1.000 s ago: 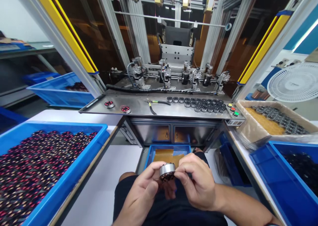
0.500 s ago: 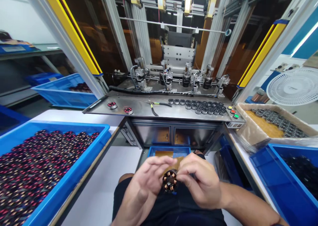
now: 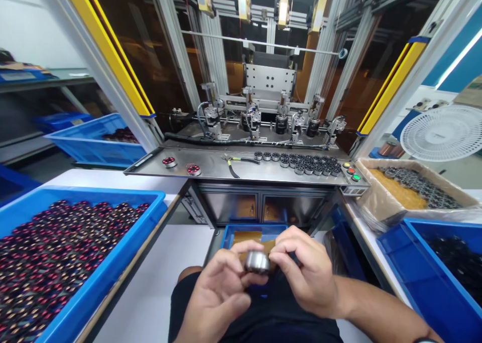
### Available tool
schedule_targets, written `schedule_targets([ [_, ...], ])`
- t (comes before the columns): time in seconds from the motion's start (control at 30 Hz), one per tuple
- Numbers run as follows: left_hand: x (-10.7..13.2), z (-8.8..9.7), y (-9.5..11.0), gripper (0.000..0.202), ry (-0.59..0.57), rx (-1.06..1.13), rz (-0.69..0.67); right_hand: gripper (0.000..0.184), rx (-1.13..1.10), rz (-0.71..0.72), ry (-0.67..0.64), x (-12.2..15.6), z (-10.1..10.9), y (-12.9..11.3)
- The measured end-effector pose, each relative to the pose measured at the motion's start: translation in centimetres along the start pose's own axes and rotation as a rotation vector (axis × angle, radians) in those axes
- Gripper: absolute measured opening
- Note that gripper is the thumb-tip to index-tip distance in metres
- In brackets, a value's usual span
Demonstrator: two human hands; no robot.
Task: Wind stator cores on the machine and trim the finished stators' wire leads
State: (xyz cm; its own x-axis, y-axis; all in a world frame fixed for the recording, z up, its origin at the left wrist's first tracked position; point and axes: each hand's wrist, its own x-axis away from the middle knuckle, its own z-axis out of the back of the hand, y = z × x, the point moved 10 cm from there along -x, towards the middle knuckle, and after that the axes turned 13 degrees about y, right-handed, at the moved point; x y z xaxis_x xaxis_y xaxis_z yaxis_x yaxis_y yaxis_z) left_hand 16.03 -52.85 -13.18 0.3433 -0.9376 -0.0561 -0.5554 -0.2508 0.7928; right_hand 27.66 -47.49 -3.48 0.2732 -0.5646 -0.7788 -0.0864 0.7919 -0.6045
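Observation:
Over my lap, the fingers of my left hand (image 3: 220, 288) hold a motor stator (image 3: 257, 260) with its smooth silver side facing me. Its copper windings are turned out of sight. My right hand (image 3: 307, 275) is pinched closed at the stator's right edge; whatever lies between thumb and forefinger is too small or blurred to make out. On the metal shelf ahead lie two red-wound stators (image 3: 194, 169) and wire cutters (image 3: 234, 166) with black and yellow-green handles.
Rows of black unwound stators (image 3: 311, 163) stand on the shelf's right, beside coloured push buttons (image 3: 351, 171). A blue bin (image 3: 160, 202) of wound stators sits at left. At right are a carton (image 3: 387, 197), another blue bin (image 3: 399, 257) and a fan (image 3: 444, 134). The winding machine (image 3: 269, 79) rises behind.
The stator has turned from its copper-wound face showing to its silver side showing and moved slightly up. My left fingers have curled around it. My right hand stays pinched beside it.

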Motion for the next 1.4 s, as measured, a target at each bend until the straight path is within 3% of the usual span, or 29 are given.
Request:
schedule_targets([
  [0.1,-0.3,0.6,0.6,0.044,0.097,0.101,-0.016,0.013,-0.055,0.041,-0.037,0.0,-0.4,-0.6],
  [0.17,-0.4,0.3,0.1,0.054,0.076,0.093,0.032,0.011,-0.077,0.101,-0.068,0.1,-0.5,-1.1],
  [0.23,-0.4,-0.6,-1.3,0.052,-0.023,0.034,0.14,0.011,-0.075,0.148,-0.094,0.3,-0.5,-1.4],
  [0.33,0.1,-1.4,-2.9,0.032,-0.129,-0.032,0.25,0.01,-0.077,0.207,-0.13,0.3,-0.4,-1.7],
  [0.5,0.2,-0.5,-2.5,0.023,-0.065,-0.066,0.184,0.006,-0.213,0.23,-0.216,-0.8,-0.2,-2.1],
  [0.67,0.3,-0.3,-2.5,0.023,-0.035,-0.068,0.18,0.038,-0.244,0.145,-0.221,-1.8,0.2,-1.3],
  [0.8,0.3,-0.2,-2.6,0.022,-0.041,-0.064,0.164,0.017,-0.187,0.213,-0.276,-1.4,-0.3,-1.8],
  [0.93,0.3,0.0,-2.5,0.022,-0.018,-0.064,0.139,0.009,-0.114,0.269,-0.278,-1.0,-0.4,-2.3],
  [1.07,0.2,0.3,-1.3,0.028,0.055,-0.014,0.08,0.007,-0.005,0.159,-0.198,-1.3,0.0,-1.5],
  [1.2,-0.5,0.8,0.0,0.042,0.157,0.137,0.039,0.009,-0.086,0.055,-0.226,-1.6,-0.5,-1.2],
  [1.27,-0.8,0.0,-0.9,0.047,0.098,0.14,0.13,0.009,-0.135,0.071,-0.265,-1.7,-0.8,-1.4],
  [1.4,0.1,-3.3,-3.9,0.045,-0.227,0.091,0.387,0.012,-0.158,0.128,-0.341,-1.9,-1.3,-1.7],
])
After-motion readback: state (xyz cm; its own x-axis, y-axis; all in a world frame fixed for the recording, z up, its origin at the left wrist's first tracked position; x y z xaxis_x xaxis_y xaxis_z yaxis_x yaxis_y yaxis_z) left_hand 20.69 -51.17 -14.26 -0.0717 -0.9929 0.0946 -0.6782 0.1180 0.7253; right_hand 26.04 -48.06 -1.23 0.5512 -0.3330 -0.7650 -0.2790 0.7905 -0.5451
